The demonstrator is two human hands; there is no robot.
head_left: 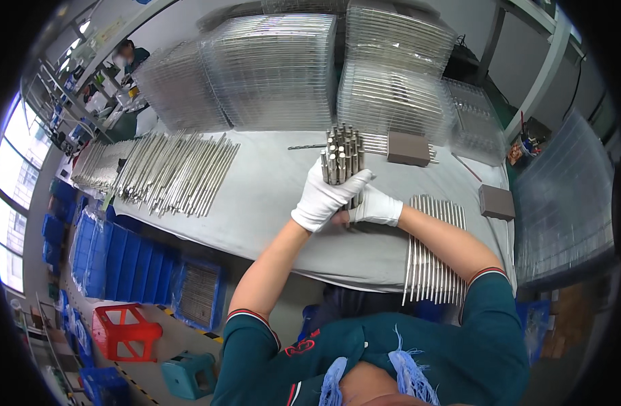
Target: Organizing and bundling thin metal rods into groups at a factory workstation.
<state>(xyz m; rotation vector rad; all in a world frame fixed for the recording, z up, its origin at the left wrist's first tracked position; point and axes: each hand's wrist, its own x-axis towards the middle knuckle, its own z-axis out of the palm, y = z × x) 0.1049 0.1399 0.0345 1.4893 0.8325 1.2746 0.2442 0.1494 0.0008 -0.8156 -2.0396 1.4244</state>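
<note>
A bundle of shiny metal rods (343,154) stands upright over the middle of the table, its ends uneven at the top. My left hand (322,197), in a white glove, is closed round the bundle from the left. Lower down, my right hand (377,206), gloved too, wraps the bundle from the right; some of its fingers are hidden behind the rods and the left hand. Beneath my right forearm lies a row of metal rods (419,260), side by side at the table's front edge. Behind the bundle, a brown-grey block (408,149) rests across several more rods.
A wide spread of metal rods (178,172) covers the table's left part. Tall stacks of clear plastic trays (273,74) line the back. Another block (497,203) sits at the right edge. On the floor stand a red stool (124,331) and blue crates (138,260).
</note>
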